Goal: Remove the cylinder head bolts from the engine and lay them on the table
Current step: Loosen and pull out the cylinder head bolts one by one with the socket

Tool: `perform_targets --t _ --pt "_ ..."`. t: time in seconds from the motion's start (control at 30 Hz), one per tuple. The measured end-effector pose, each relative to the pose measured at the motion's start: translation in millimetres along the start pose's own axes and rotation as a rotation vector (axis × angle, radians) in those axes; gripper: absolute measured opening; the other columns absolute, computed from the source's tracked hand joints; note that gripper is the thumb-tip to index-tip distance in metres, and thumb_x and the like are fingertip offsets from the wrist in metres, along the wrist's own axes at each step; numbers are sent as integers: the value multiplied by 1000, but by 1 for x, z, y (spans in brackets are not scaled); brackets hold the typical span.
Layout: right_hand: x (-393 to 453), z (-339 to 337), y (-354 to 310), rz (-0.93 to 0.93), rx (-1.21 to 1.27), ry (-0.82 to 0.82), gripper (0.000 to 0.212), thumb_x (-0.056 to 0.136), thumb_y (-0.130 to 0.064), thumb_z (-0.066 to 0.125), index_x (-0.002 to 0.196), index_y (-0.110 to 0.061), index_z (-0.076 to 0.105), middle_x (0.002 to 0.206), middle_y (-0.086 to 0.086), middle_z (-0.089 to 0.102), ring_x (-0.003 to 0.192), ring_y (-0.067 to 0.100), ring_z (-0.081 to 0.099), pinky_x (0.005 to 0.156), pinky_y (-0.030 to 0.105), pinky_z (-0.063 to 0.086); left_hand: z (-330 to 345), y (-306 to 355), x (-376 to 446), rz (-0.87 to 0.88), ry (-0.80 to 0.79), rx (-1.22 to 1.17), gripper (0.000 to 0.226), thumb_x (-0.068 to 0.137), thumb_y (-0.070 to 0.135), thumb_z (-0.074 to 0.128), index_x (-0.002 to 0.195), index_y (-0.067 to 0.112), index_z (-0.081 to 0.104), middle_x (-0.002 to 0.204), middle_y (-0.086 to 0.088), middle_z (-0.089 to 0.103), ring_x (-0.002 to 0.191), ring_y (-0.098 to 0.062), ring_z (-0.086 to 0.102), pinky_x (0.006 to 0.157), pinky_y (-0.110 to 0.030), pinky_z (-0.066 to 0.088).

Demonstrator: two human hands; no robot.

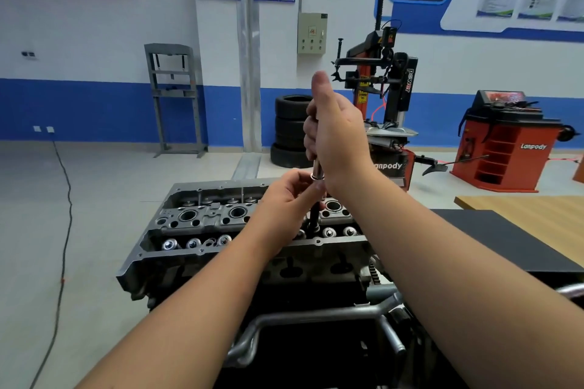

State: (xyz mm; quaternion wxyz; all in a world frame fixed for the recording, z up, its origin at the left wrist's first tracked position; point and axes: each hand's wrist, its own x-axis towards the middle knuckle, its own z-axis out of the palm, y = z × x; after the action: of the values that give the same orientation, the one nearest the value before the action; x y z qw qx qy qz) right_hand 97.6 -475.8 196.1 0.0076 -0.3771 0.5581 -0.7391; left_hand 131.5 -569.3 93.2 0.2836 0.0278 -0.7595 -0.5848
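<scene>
The engine (pixel 252 249) stands on a metal stand in the lower centre of the view, with the cylinder head (pixel 202 221) uppermost and its valve springs and spark plug wells exposed. To the right of the engine lies the table (pixel 537 215), a wooden top partly covered by a dark mat (pixel 505 240).

Behind the engine, against the blue-and-white wall, stand a tyre changer (pixel 385 95), a stack of tyres (pixel 292 131), a red wheel balancer (pixel 505 142) and a grey press frame (pixel 173 98). A black cable (pixel 64 199) runs across the floor on the left.

The right hand (pixel 335 133) is raised above the head. Its fingers are curled round the upper part of a long, upright tool (pixel 317 167), with the thumb pointing straight up.

The left hand (pixel 290 199) sits lower, just below the right. Its thumb and fingertips pinch the shaft at a bright metal collar.

Below the left hand a dark shaft (pixel 315 215) continues straight down into the right half of the cylinder head, between the valve rows. Whether this lower section is a cylinder head bolt or a tool extension cannot be determined. No bolts are visible on the table.
</scene>
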Motion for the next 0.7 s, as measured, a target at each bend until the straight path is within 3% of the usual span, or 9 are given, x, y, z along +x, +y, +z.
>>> perform_targets --t 0.03,0.1,0.2,0.27,0.37,0.47,0.53,0.6,0.7 --pt "4 0 -2 70 62 -11 43 97 -49 50 67 -19 44 52 -4 34 46 13 28 46 29 26 0 1 -1 -4 1 25 20 100 47 65 101 28 67 90 -4 76 83 -31 70 77 -38 56" --pt "12 -3 -6 230 167 -137 41 98 -39 46 62 -19 44 48 -5 31 43 14 24 44 25 22 0 4 -1 2 -18 68 27 98 57 58 100 32 67 94 2 75 78 -22 68 65 -27 52" --pt "19 -12 -12 349 199 -300 39 96 -36 41 62 -18 44 50 -3 28 47 15 21 50 28 22 5 6 -5 -28 -56 -19 40 94 58 45 114 32 68 106 18 75 99 -9 72 79 -28 50" --pt "20 -12 -16 381 167 -244 34 96 -38 44 68 -18 47 53 -2 38 50 16 30 55 31 29 7 5 -8 -41 -40 -84 35 99 54 44 117 34 67 106 20 75 99 0 71 84 -30 46" --pt "13 -3 -22 304 -89 -5 22 96 -36 51 85 -18 57 66 -2 60 60 17 52 62 30 41 9 2 -6 8 35 -90 18 108 38 52 107 31 68 93 16 75 88 -1 71 78 -24 46" --pt "5 9 -19 240 -43 138 21 97 -30 49 83 -16 56 71 0 55 69 17 50 61 32 38 12 0 -2 22 105 -112 13 95 33 73 91 26 62 68 18 66 60 1 57 60 -16 46" --pt "3 12 -13 203 25 143 30 98 -36 49 76 -17 55 63 -3 48 61 14 44 59 31 36 11 -1 0 26 127 -121 19 90 25 78 86 24 59 61 20 60 50 1 49 49 -15 42" --pt "5 12 -9 185 51 71 38 98 -39 49 66 -18 51 50 -7 42 47 11 37 52 29 33 11 1 -1 7 88 -134 17 87 36 77 95 27 65 74 16 70 63 -5 63 60 -19 50" --pt "15 4 -8 271 130 -186 40 94 -35 49 57 -21 45 44 -7 35 39 12 27 44 25 27 8 3 -7 -38 -8 -101 33 93 61 52 104 37 71 104 10 77 104 -13 72 91 -38 51"
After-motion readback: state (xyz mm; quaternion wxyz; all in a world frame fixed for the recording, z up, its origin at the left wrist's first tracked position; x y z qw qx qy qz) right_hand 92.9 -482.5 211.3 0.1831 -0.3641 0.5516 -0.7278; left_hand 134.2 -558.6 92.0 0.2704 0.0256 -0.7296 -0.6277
